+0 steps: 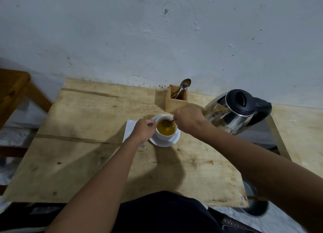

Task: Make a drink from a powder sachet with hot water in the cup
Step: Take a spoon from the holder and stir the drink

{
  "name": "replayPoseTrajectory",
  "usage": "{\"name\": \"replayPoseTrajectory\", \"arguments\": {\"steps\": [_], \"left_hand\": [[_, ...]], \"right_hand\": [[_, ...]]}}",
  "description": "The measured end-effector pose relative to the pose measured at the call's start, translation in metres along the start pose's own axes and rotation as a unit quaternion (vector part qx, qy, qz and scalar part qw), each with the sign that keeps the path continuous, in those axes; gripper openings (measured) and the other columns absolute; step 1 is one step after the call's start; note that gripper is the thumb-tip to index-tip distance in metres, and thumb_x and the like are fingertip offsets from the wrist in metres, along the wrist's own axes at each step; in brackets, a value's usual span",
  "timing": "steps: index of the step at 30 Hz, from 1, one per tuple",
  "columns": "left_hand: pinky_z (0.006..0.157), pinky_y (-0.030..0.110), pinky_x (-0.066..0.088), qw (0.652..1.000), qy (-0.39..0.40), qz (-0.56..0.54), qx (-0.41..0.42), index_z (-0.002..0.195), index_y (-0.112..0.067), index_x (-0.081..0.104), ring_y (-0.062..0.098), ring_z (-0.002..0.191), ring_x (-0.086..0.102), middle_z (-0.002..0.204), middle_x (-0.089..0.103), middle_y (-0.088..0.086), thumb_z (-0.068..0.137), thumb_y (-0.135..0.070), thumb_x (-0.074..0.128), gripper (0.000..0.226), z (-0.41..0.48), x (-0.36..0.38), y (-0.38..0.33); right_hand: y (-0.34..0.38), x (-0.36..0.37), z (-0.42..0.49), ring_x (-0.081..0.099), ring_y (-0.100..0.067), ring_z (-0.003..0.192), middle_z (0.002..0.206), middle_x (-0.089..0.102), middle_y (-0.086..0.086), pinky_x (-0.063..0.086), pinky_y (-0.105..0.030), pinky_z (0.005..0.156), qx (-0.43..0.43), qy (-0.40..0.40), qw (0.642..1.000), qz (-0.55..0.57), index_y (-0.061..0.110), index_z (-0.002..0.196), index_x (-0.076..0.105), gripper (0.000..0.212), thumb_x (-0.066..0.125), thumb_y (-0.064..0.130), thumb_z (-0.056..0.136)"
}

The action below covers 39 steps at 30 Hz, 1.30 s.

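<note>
A white cup [166, 135] stands on a white saucer [172, 141] in the middle of the wooden table [83, 120]. It holds a yellow-brown drink [165, 127]. My left hand [143, 130] grips the cup at its left side, where the handle is hidden under my fingers. My right hand [188, 120] is closed on a spoon [167, 123] whose bowl dips into the drink. A white sachet or paper [129, 128] lies flat just left of the cup, partly under my left hand.
A steel kettle [234, 113] with a black lid and handle stands right of the cup. Behind the cup, a wooden holder [175, 101] with another spoon [184, 85] sits against the wall. A wooden chair [15, 91] stands at the left.
</note>
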<state>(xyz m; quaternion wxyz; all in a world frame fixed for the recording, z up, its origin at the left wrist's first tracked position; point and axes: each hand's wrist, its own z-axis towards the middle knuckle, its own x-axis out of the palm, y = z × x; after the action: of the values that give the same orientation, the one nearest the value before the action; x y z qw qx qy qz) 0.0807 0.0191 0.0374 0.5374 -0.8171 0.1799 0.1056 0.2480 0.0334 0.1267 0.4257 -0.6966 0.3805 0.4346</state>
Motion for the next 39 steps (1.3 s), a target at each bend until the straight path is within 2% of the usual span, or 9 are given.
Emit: {"name": "replayPoseTrajectory", "arguments": {"steps": [2,7,13,17,19,22,26,31,39], "left_hand": [[0.084,0.038,0.054,1.000,-0.003,0.003,0.003,0.111,-0.011,0.069,0.020,0.086,0.061,0.100,0.067,0.003,0.093,-0.028,0.058,0.027,-0.001,0.000,0.000],[0.087,0.042,0.056,1.000,-0.001,0.009,0.004,0.110,-0.013,0.070,0.021,0.093,0.062,0.103,0.067,0.002,0.093,-0.027,0.057,0.026,-0.002,0.000,-0.001],[0.085,0.042,0.057,1.000,-0.005,0.009,-0.008,0.116,-0.013,0.068,0.023,0.092,0.064,0.108,0.069,0.003,0.093,-0.028,0.058,0.030,-0.001,0.000,0.000],[0.080,0.040,0.057,1.000,-0.003,0.005,-0.015,0.121,-0.012,0.066,0.022,0.083,0.065,0.102,0.067,0.001,0.093,-0.027,0.058,0.032,0.000,-0.001,-0.001],[0.081,0.039,0.056,1.000,-0.001,0.008,-0.013,0.122,-0.011,0.065,0.020,0.083,0.064,0.103,0.067,0.003,0.094,-0.027,0.057,0.033,0.000,0.000,-0.001],[0.081,0.040,0.057,1.000,-0.001,0.006,-0.014,0.123,-0.011,0.064,0.025,0.088,0.066,0.106,0.068,0.007,0.093,-0.027,0.058,0.035,0.000,0.001,-0.001],[0.072,0.035,0.054,1.000,0.000,0.006,-0.011,0.122,-0.007,0.064,0.027,0.077,0.065,0.094,0.067,0.007,0.094,-0.025,0.058,0.034,-0.001,0.001,-0.004],[0.079,0.044,0.058,1.000,0.002,0.014,-0.004,0.121,-0.006,0.065,0.025,0.079,0.065,0.095,0.067,0.008,0.094,-0.024,0.057,0.034,-0.003,0.000,-0.005],[0.079,0.042,0.059,1.000,0.004,0.017,-0.008,0.114,-0.007,0.068,0.028,0.077,0.065,0.091,0.065,0.008,0.094,-0.026,0.057,0.030,-0.005,-0.001,-0.008]], "right_hand": [[-0.002,-0.003,-0.004,0.049,-0.017,0.057,0.063,0.045,0.000,0.032,-0.027,0.044,0.002,0.001,1.000,-0.014,0.016,0.076,0.050,0.021,0.051,0.014,0.097],[-0.005,-0.003,-0.011,0.049,-0.018,0.058,0.064,0.044,-0.001,0.030,-0.026,0.043,0.005,0.015,1.000,-0.007,0.017,0.061,0.034,0.036,0.049,0.012,0.093],[0.000,0.015,-0.031,0.055,-0.020,0.056,0.068,0.055,0.000,0.034,-0.025,0.046,0.055,0.002,0.991,0.120,0.016,0.072,0.054,0.022,0.054,0.023,0.093],[-0.001,0.024,-0.056,0.046,-0.015,0.052,0.068,0.053,0.000,0.026,-0.025,0.045,0.117,-0.037,0.977,0.175,0.017,0.077,0.060,0.038,0.043,0.041,0.101],[0.001,0.031,-0.069,0.054,-0.020,0.057,0.071,0.062,-0.002,0.027,-0.027,0.047,0.128,-0.066,0.972,0.185,0.017,0.086,0.069,0.041,0.041,0.042,0.102],[0.004,0.048,-0.082,0.067,-0.027,0.080,0.089,0.074,-0.006,0.041,-0.030,0.058,0.165,-0.105,0.940,0.280,0.019,0.106,0.070,0.035,0.045,0.043,0.100],[0.014,0.068,-0.092,0.067,-0.028,0.087,0.092,0.072,-0.005,0.045,-0.034,0.065,0.214,-0.075,0.883,0.410,0.019,0.109,0.060,0.027,0.046,0.040,0.100],[0.025,0.080,-0.099,0.064,-0.025,0.081,0.083,0.068,0.001,0.039,-0.033,0.063,0.233,-0.073,0.852,0.463,0.019,0.111,0.057,0.030,0.038,0.041,0.103],[0.035,0.081,-0.100,0.059,-0.018,0.073,0.069,0.057,0.012,0.037,-0.033,0.063,0.250,-0.075,0.815,0.518,0.023,0.108,0.056,0.025,0.038,0.040,0.103]]}}
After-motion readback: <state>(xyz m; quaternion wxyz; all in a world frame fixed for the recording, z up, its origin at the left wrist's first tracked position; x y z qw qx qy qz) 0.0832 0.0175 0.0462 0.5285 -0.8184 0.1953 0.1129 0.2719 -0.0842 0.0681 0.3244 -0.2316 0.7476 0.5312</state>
